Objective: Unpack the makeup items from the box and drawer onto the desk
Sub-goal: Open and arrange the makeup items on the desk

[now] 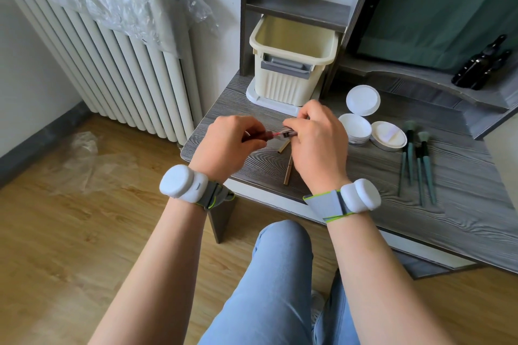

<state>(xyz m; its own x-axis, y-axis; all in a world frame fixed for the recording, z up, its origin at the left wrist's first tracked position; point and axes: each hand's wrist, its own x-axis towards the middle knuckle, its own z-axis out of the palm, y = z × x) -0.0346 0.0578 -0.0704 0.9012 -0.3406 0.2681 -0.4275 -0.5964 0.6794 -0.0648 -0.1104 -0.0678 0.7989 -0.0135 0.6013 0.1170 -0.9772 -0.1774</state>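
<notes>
Item in hand: a slim lip-gloss tube (270, 134), reddish and translucent at its left end, darker with a small label at its right. I am holding it just above the near-left part of the desk (350, 176), its long axis running left to right between my two hands. My left hand (228, 143) is curling shut around the reddish end. My right hand (316, 137) is pinching the labelled end with thumb and fingertips. A thin pink stem is showing at the middle, so the tube seems to be parting there, though blur is leaving this uncertain. Both hands are equally near; putting it down means lowering it straight to the wood beneath.

Already lying on the desk:
- two gold sticks (286, 159), narrow and hard-edged, directly under my right hand, part hidden;
- a round white jar (354, 129), with its lid (363, 99) propped just behind it;
- an oval cream dish holding a powder puff (388, 136), touching the jar's right side;
- teal-handled brushes (417, 157) with soft bristle heads, handles pointing toward me.

Container: a cream ribbed plastic box (291, 64) with a grey handle is standing open at the back of the desk, its lid beneath it. The inside is looking empty from here. Desk surface: grey, strongly grained wood.
</notes>
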